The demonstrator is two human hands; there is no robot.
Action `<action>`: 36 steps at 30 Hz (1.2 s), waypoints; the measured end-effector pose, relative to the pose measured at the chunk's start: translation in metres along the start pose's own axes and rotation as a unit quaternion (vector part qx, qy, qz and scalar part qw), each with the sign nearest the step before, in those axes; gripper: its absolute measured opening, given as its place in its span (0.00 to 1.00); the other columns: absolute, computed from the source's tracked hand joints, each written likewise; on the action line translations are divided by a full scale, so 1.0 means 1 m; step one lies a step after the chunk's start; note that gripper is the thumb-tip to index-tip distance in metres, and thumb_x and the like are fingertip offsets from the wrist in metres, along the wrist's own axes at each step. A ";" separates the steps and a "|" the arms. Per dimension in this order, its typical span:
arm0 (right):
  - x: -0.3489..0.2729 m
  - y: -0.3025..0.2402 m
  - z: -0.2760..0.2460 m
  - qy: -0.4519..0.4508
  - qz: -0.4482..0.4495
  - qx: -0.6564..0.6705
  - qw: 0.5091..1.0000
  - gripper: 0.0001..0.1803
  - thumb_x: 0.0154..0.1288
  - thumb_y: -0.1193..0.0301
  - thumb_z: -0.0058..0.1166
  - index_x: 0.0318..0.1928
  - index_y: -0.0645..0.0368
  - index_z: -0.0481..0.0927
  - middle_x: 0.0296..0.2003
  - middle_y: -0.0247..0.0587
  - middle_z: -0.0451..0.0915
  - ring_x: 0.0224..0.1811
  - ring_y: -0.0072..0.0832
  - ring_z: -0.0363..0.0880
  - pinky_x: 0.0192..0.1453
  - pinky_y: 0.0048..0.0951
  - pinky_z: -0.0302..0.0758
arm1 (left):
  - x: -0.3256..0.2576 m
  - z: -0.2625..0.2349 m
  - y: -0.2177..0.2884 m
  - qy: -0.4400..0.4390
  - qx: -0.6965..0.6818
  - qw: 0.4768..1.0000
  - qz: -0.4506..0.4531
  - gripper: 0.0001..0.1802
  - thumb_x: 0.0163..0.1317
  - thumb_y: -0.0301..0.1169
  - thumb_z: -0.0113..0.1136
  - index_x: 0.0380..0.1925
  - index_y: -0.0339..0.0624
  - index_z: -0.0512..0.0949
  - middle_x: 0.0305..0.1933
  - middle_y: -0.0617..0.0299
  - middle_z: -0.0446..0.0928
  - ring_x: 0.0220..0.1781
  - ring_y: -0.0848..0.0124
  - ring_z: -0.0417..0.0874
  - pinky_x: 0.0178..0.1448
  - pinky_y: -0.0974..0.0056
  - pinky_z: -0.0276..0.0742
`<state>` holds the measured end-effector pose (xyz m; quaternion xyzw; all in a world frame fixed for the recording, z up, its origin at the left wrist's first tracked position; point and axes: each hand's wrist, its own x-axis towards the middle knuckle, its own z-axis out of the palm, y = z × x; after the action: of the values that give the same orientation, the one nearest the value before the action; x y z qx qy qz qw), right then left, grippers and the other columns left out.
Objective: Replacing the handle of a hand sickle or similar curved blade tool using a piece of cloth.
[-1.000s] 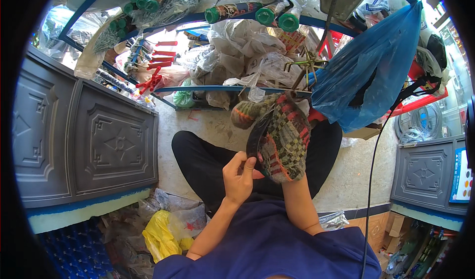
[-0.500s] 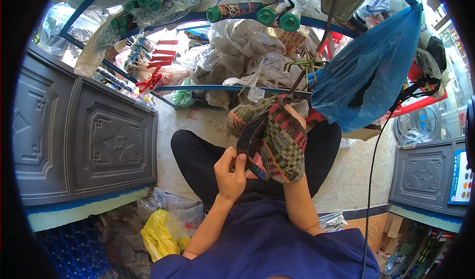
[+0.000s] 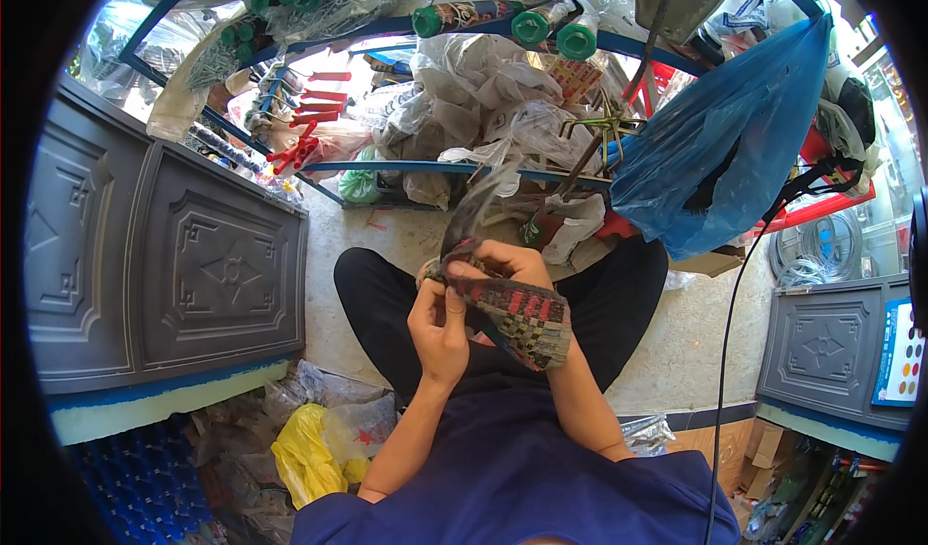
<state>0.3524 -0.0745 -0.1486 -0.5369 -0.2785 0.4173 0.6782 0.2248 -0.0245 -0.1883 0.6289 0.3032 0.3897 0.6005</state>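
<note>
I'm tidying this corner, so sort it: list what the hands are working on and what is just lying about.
In hand:
woven piece, red, green and grey, gripped by the left hand and right hand

Lying about:
blue plastic bag
yellow bag
grey embossed panel
green-capped tubes
red plastic pieces

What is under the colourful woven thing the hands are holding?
Under the woven piece you can see black trousers on crossed legs. The right hand is mostly covered by it, and the floor directly below is hidden. The left hand pinches its edge.

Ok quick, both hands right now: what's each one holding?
Left hand: closed on the woven piece, pinching its near edge.
Right hand: closed over the same woven piece from above.
</note>
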 end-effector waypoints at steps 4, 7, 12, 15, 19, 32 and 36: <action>0.000 0.006 0.002 0.026 0.006 -0.020 0.999 0.10 0.66 0.67 0.66 0.38 0.62 0.84 0.28 0.27 0.80 0.28 0.09 0.72 0.31 0.15 0.67 | 0.004 0.006 0.004 -0.015 -0.060 0.998 -0.031 0.13 0.77 0.37 0.50 0.40 0.37 0.74 0.38 0.68 0.73 0.39 0.82 0.71 0.42 0.75 0.65; 0.001 0.005 -0.003 0.095 0.005 0.050 0.994 0.08 0.68 0.69 0.62 0.40 0.62 0.83 0.29 0.29 0.81 0.28 0.12 0.75 0.31 0.15 0.71 | 0.002 0.006 -0.005 -0.056 -0.146 0.980 -0.127 0.15 0.79 0.39 0.47 0.44 0.37 0.75 0.41 0.66 0.75 0.39 0.81 0.72 0.40 0.73 0.68; 0.008 0.007 -0.016 0.170 -0.075 0.333 0.924 0.06 0.73 0.75 0.54 0.47 0.61 0.79 0.34 0.32 0.83 0.30 0.17 0.82 0.36 0.18 0.81 | -0.004 -0.002 -0.016 -0.262 -0.035 0.931 -0.252 0.28 0.80 0.48 0.39 0.35 0.36 0.77 0.26 0.64 0.77 0.30 0.78 0.77 0.37 0.69 0.74; 0.006 0.014 -0.017 0.138 -0.126 0.175 0.967 0.07 0.73 0.73 0.56 0.47 0.62 0.79 0.34 0.28 0.80 0.30 0.11 0.75 0.35 0.14 0.72 | -0.003 -0.007 -0.019 -0.261 -0.133 0.914 -0.281 0.31 0.80 0.49 0.34 0.31 0.36 0.77 0.24 0.63 0.77 0.30 0.79 0.77 0.35 0.67 0.74; 0.000 0.034 0.001 0.080 -0.016 0.073 0.994 0.10 0.70 0.68 0.60 0.45 0.61 0.79 0.34 0.28 0.79 0.33 0.10 0.71 0.37 0.18 0.69 | 0.016 0.004 -0.018 -0.201 -0.034 0.953 -0.225 0.33 0.81 0.49 0.32 0.29 0.36 0.77 0.22 0.62 0.76 0.28 0.78 0.77 0.34 0.67 0.74; 0.008 0.041 -0.004 0.054 -0.036 -0.094 0.993 0.22 0.77 0.53 0.46 0.47 0.62 0.75 0.32 0.35 0.78 0.34 0.21 0.74 0.40 0.25 0.71 | 0.022 -0.018 -0.028 -0.034 0.054 0.971 -0.231 0.28 0.78 0.50 0.40 0.38 0.37 0.79 0.33 0.60 0.79 0.33 0.74 0.79 0.37 0.71 0.74; 0.006 0.046 -0.003 0.029 0.030 -0.029 0.999 0.22 0.78 0.54 0.45 0.50 0.62 0.75 0.31 0.32 0.75 0.33 0.18 0.70 0.39 0.24 0.70 | 0.041 -0.047 -0.016 0.122 -0.014 0.983 -0.133 0.22 0.74 0.37 0.53 0.17 0.48 0.68 0.14 0.72 0.61 0.14 0.83 0.56 0.19 0.71 0.53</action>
<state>0.3459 -0.0674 -0.1942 -0.5762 -0.2547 0.4132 0.6575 0.2072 0.0359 -0.2002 0.5223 0.4501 0.3844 0.6139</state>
